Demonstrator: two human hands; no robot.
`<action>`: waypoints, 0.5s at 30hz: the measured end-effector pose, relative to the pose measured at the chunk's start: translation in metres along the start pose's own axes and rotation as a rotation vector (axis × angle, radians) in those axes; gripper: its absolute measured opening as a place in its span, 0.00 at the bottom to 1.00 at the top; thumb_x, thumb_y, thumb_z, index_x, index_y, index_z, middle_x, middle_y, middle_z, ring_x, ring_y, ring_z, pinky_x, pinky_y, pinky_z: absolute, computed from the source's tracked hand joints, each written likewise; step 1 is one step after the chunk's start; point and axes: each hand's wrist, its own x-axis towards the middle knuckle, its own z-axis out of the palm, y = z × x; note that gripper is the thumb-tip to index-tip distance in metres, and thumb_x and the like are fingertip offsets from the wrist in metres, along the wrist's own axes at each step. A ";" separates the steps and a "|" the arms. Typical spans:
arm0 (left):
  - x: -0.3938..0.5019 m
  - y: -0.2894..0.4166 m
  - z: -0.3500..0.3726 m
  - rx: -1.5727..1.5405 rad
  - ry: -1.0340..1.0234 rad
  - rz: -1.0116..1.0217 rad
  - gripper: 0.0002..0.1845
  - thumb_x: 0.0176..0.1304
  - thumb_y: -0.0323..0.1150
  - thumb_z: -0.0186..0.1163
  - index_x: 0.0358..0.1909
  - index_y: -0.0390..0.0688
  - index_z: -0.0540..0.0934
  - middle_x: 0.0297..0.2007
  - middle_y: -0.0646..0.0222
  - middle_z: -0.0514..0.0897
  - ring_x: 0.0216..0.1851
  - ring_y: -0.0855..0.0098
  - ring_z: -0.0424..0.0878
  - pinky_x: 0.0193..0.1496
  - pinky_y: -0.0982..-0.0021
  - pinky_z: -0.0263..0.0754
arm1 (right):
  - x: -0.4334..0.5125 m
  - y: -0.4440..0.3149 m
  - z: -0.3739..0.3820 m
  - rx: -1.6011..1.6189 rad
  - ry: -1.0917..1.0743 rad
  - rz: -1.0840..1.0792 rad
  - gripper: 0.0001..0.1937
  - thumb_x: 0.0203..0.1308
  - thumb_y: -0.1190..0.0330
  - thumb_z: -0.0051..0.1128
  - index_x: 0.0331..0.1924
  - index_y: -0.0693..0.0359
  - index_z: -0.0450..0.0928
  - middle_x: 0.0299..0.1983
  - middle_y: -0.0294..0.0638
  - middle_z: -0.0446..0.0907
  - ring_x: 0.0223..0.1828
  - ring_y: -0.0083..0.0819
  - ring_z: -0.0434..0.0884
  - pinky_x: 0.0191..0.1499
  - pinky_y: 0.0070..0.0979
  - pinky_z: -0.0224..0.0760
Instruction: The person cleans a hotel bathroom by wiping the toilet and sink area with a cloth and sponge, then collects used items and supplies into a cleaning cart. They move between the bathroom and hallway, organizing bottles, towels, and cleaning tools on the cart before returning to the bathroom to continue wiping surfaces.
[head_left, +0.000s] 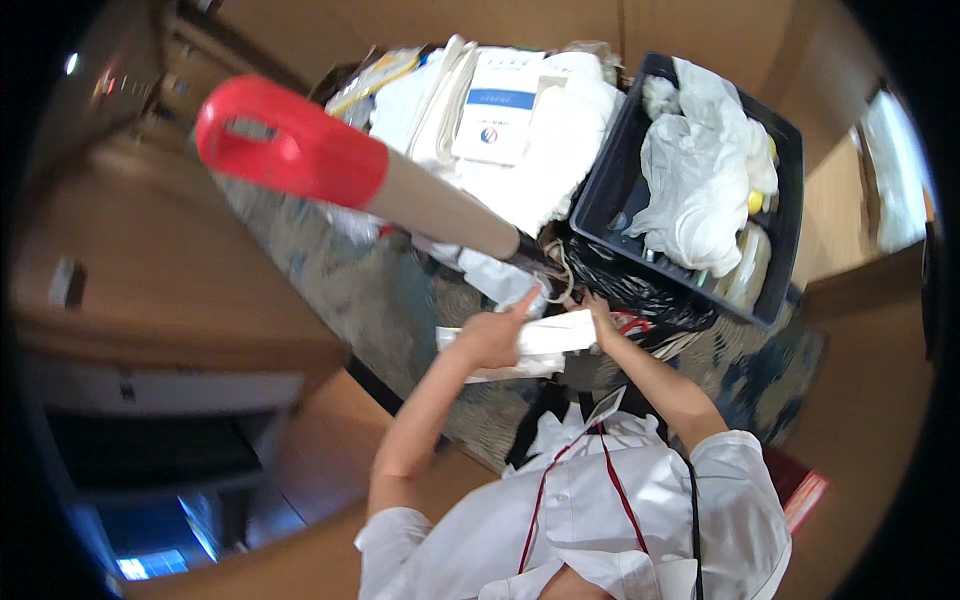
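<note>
My left hand grips several flat white packets, its index finger stretched forward toward a pale cord loop. Beside the far end of the packets is my right hand, reaching down by the cord loop and a black plastic bag. Its fingertips are partly hidden, so what they touch cannot be made out. A long pole handle with a red grip rises toward me, just beyond my hands. Behind it lie folded white towels and a white package with a blue band.
At the right, a black plastic bin holds a crumpled translucent plastic bag and bottles. Wooden cabinetry stands close on the left. Patterned carpet shows underneath. A badge hangs from my red lanyard.
</note>
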 end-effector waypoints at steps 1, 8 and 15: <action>0.012 -0.006 -0.004 0.047 -0.051 0.045 0.59 0.39 0.28 0.65 0.74 0.57 0.40 0.31 0.44 0.82 0.36 0.44 0.81 0.41 0.52 0.75 | 0.015 0.005 0.012 -0.075 0.026 0.013 0.25 0.64 0.53 0.49 0.52 0.68 0.75 0.45 0.57 0.80 0.48 0.41 0.80 0.50 0.33 0.72; 0.061 -0.032 -0.007 0.349 -0.122 0.272 0.49 0.41 0.32 0.65 0.68 0.45 0.53 0.42 0.47 0.81 0.44 0.48 0.80 0.47 0.54 0.75 | 0.008 -0.036 0.012 -0.523 0.043 -0.159 0.23 0.57 0.55 0.54 0.54 0.56 0.76 0.48 0.49 0.80 0.44 0.45 0.82 0.48 0.38 0.76; 0.038 -0.026 -0.049 0.350 -0.284 0.467 0.41 0.36 0.36 0.68 0.59 0.40 0.67 0.46 0.44 0.80 0.48 0.48 0.78 0.52 0.56 0.73 | -0.016 -0.044 0.041 0.034 0.177 -0.129 0.21 0.38 0.60 0.69 0.34 0.69 0.81 0.28 0.57 0.82 0.32 0.48 0.84 0.39 0.35 0.75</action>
